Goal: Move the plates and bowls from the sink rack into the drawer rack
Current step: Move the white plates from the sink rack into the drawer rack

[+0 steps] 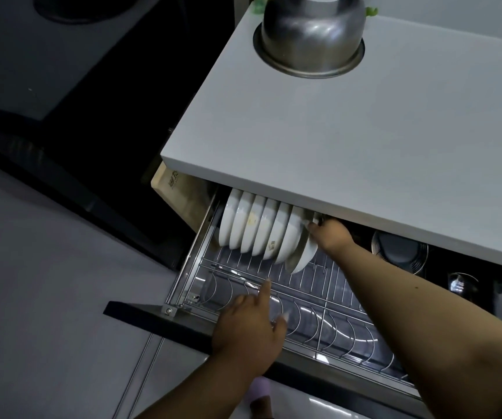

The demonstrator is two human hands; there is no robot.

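Note:
The pulled-out drawer rack (pixel 304 294) of chrome wire sits under the white countertop. Several white plates (pixel 252 228) stand on edge in its back row, at the left. My right hand (pixel 330 234) reaches in under the counter and grips the rightmost white plate (pixel 302 257), which leans to the right in its slot. My left hand (pixel 251 325) hovers over the front row of wire dividers with the fingers spread and the forefinger pointing inward, holding nothing. The sink rack is out of sight.
A steel bowl (pixel 310 34) sits upside down in a round hole in the white countertop (pixel 364 140). Dark pots (pixel 399 252) stand in the drawer's right compartment. The drawer's black front panel (pixel 159 317) juts toward me. A wooden board (pixel 177 189) leans at the drawer's left.

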